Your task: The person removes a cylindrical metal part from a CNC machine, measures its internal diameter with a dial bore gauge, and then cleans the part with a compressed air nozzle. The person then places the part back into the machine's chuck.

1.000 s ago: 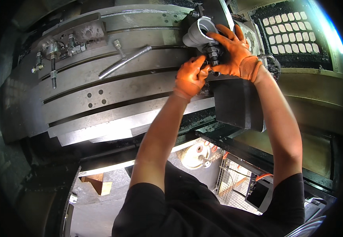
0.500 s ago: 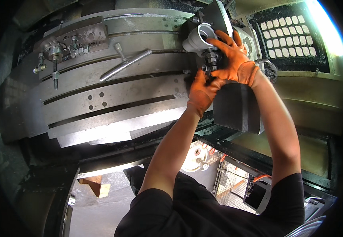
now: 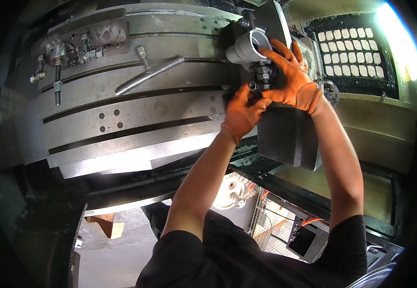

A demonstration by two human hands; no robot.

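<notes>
Both my hands wear orange gloves and meet at a fixture on the right part of the machine table. My left hand (image 3: pixel 242 114) is closed, its fingertips pinching a small dark nut-like piece (image 3: pixel 253 86) below the fixture. A grey cylindrical metal part (image 3: pixel 243 49) with an open bore sits tilted there, beside a flat upright plate (image 3: pixel 277 23). My right hand (image 3: pixel 291 78) curves around its right side, fingertips at the bore's rim and thumb low beside a stack of hex nuts (image 3: pixel 263 74). The palm side of that hand is hidden.
A T-handled socket wrench (image 3: pixel 149 76) lies on the slotted machine table (image 3: pixel 151 108). At the far left stands another fixture (image 3: pixel 58 54) with a threaded stud and nuts. A dark block (image 3: pixel 285 134) juts out below my hands; a slotted panel (image 3: pixel 350 50) is at right.
The view has shifted slightly. My hands stay at the same fixture, and the small dark piece shows more clearly above my left fingertips.
</notes>
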